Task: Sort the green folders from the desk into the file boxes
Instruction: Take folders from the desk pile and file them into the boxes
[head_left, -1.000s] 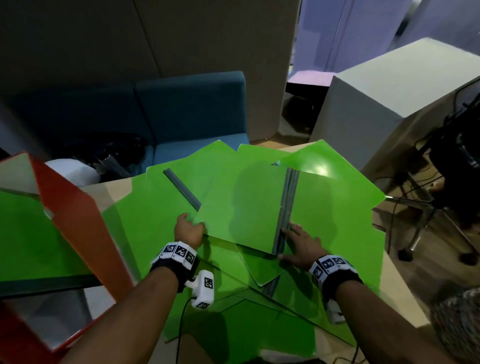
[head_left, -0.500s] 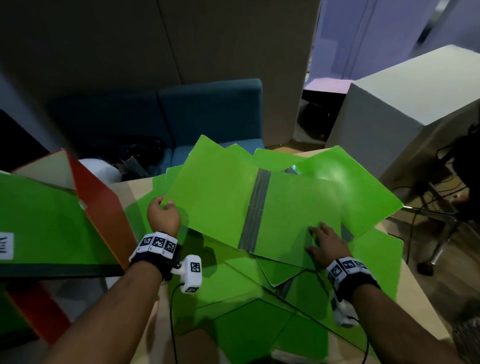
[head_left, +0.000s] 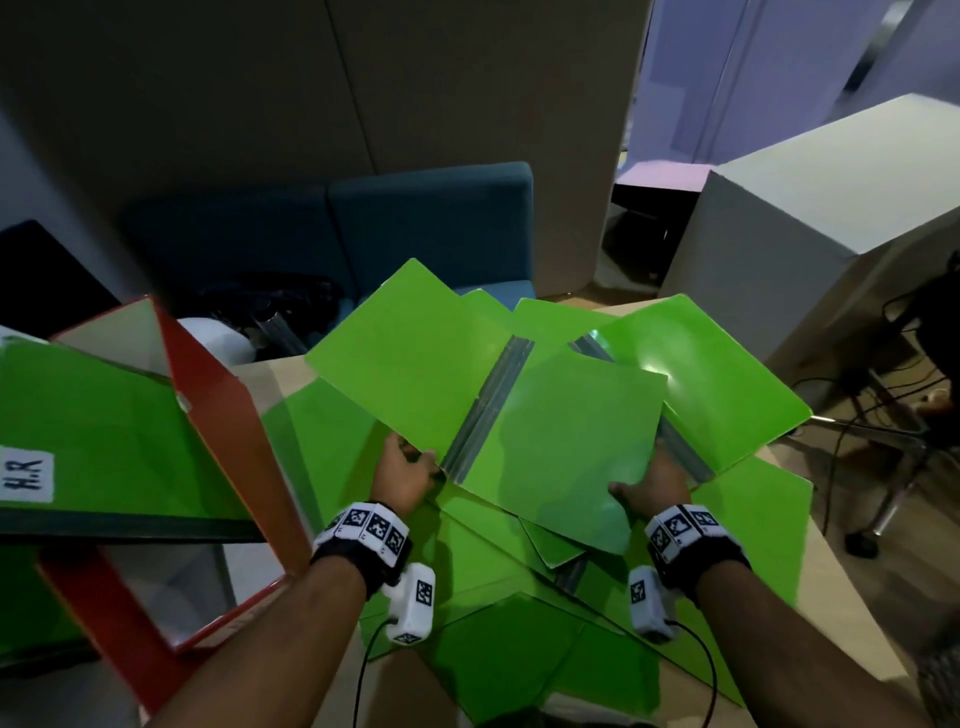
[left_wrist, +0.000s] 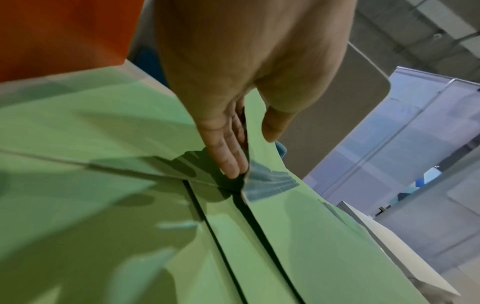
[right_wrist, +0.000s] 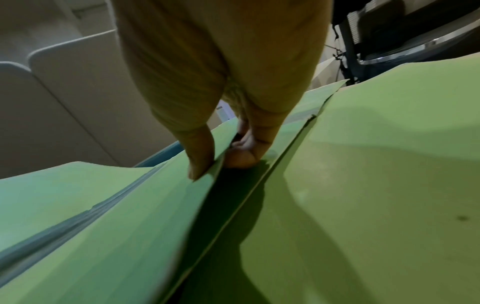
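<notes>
Both hands — left hand (head_left: 402, 475), right hand (head_left: 652, 486) — grip open folder (head_left: 498, 405).

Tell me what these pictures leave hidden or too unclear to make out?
- Head view: the held open folder hides the left hand and right hand fingers.
- Head view: the left frame edge cuts off the red file box.
- Head view: overlapping hides how many folders lie on the desk.
</notes>
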